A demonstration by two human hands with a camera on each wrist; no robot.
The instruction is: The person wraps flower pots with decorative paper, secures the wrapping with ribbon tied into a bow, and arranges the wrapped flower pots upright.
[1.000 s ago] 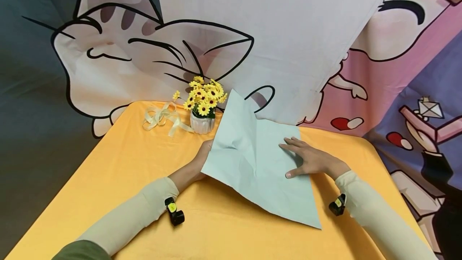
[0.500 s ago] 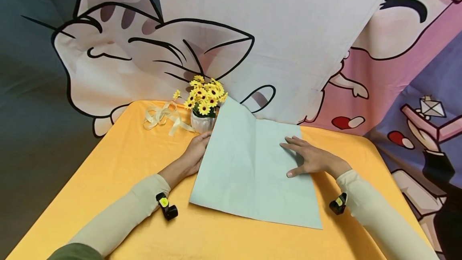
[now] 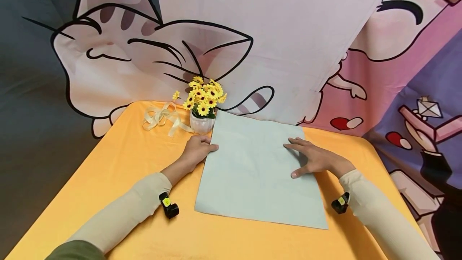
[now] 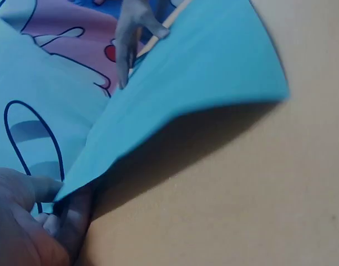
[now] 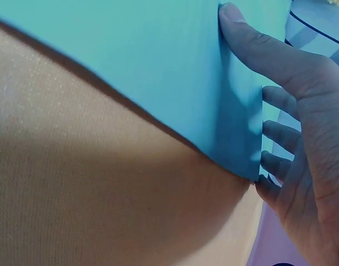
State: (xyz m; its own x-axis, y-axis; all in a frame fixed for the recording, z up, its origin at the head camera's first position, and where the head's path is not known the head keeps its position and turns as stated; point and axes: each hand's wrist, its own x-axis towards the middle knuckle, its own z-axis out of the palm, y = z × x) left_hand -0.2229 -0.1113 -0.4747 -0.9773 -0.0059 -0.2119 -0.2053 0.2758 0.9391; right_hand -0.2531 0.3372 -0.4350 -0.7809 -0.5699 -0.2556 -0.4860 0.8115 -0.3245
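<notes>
A pale blue sheet of paper (image 3: 252, 171) lies spread over the table, its left edge lifted off the cloth in the left wrist view. My left hand (image 3: 196, 151) pinches that edge, thumb on top and fingers underneath (image 4: 75, 219). On the right side of the sheet, my right hand (image 3: 317, 160) rests with its fingers spread. The right wrist view has the thumb (image 5: 252, 36) over the paper and the other fingertips along its edge.
A white pot of yellow flowers (image 3: 203, 107) stands just behind the left hand. Left of it lies a loose cream ribbon (image 3: 160, 116). An orange cloth (image 3: 144, 236) covers the table, and a printed cartoon cat curtain (image 3: 288, 51) hangs behind.
The left part of the sheet, raised and creased before, has come down flatter. My left hand moved out to the left edge, its thumb now showing on top. The right hand barely shifted.
</notes>
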